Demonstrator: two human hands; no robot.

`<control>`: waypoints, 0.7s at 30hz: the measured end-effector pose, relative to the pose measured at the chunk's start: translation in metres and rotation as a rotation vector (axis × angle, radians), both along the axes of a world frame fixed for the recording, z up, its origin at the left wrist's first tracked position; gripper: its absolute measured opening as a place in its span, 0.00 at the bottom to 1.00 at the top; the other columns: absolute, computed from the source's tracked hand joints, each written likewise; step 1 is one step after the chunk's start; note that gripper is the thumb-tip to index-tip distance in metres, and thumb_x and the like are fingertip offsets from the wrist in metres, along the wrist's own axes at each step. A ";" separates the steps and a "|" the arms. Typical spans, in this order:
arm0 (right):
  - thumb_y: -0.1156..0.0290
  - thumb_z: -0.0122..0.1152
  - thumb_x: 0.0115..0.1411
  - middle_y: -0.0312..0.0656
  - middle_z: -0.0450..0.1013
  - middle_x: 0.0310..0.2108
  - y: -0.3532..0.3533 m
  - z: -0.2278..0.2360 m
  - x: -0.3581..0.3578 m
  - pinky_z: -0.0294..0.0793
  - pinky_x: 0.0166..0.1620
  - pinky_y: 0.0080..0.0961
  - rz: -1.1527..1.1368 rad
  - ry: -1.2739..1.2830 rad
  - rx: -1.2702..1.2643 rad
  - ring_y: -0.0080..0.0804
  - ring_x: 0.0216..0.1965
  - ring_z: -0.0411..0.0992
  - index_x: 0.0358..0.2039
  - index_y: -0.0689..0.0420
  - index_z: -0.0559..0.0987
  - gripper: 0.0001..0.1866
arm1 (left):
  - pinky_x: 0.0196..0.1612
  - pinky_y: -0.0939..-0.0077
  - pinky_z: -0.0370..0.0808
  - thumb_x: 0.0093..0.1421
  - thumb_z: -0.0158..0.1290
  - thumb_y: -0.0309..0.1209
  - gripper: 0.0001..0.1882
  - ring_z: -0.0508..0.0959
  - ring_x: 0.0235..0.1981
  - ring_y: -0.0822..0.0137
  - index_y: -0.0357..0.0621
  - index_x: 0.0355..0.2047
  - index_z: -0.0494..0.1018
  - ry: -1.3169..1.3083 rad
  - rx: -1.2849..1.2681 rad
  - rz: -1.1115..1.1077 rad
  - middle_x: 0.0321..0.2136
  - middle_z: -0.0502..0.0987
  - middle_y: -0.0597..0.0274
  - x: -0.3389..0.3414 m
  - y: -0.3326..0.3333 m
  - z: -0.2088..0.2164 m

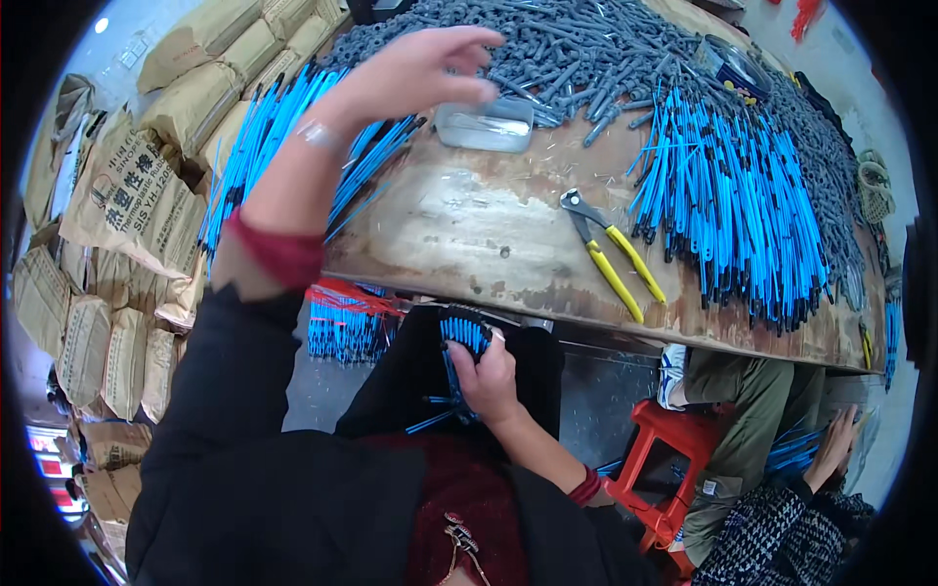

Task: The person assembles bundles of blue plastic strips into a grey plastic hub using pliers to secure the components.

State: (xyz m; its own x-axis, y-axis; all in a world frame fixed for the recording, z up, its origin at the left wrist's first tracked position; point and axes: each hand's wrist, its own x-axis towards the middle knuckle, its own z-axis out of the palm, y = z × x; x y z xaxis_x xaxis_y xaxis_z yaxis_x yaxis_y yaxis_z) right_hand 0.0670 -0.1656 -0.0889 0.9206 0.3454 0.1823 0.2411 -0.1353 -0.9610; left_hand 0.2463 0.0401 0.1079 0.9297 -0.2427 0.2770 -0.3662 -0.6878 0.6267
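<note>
My left hand (pixel 425 73) is raised over the left part of the table, fingers and thumb apart, with nothing seen in it. Under its fingertips lies a clear plastic tray (pixel 486 127), in front of a heap of grey plastic plug-like pieces (pixel 557 54). Down at my lap, my right hand (pixel 486 379) is closed around a bundle of thin blue sticks (pixel 463 334) with black ends. A few blue sticks (pixel 430 422) poke out sideways below that grip. Yellow-handled pincers (pixel 616 259) rest on the table, right of the tray.
Large piles of blue sticks cover the table's right side (pixel 733 205) and left edge (pixel 254 146). Brown paper sacks (pixel 127 195) are stacked at left. A red stool (pixel 674 439) and a seated co-worker's hand (pixel 835 439) are at lower right. Beneath the table edge hangs a bundled batch (pixel 342 327).
</note>
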 end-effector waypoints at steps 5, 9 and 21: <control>0.70 0.61 0.53 0.53 0.73 0.25 0.004 -0.009 0.008 0.73 0.27 0.35 0.006 -0.035 0.052 0.50 0.26 0.74 0.39 0.66 0.67 0.19 | 0.46 0.65 0.70 0.50 0.53 0.28 0.23 0.72 0.43 0.52 0.47 0.49 0.69 -0.178 0.626 0.171 0.39 0.72 0.49 0.136 -0.004 -0.073; 0.70 0.60 0.54 0.49 0.74 0.28 0.001 -0.009 0.008 0.74 0.32 0.31 0.007 -0.099 0.063 0.44 0.29 0.75 0.39 0.66 0.68 0.16 | 0.46 0.65 0.70 0.49 0.54 0.28 0.19 0.72 0.42 0.52 0.49 0.44 0.73 -0.118 0.786 0.156 0.37 0.72 0.49 0.167 -0.020 -0.097; 0.71 0.58 0.54 0.46 0.75 0.29 0.003 -0.001 -0.003 0.73 0.34 0.27 -0.036 0.073 -0.011 0.35 0.29 0.75 0.41 0.63 0.68 0.15 | 0.22 0.83 0.70 0.57 0.52 0.29 0.10 0.72 0.21 0.76 0.36 0.35 0.67 0.177 -0.230 0.097 0.20 0.72 0.66 -0.062 -0.044 0.013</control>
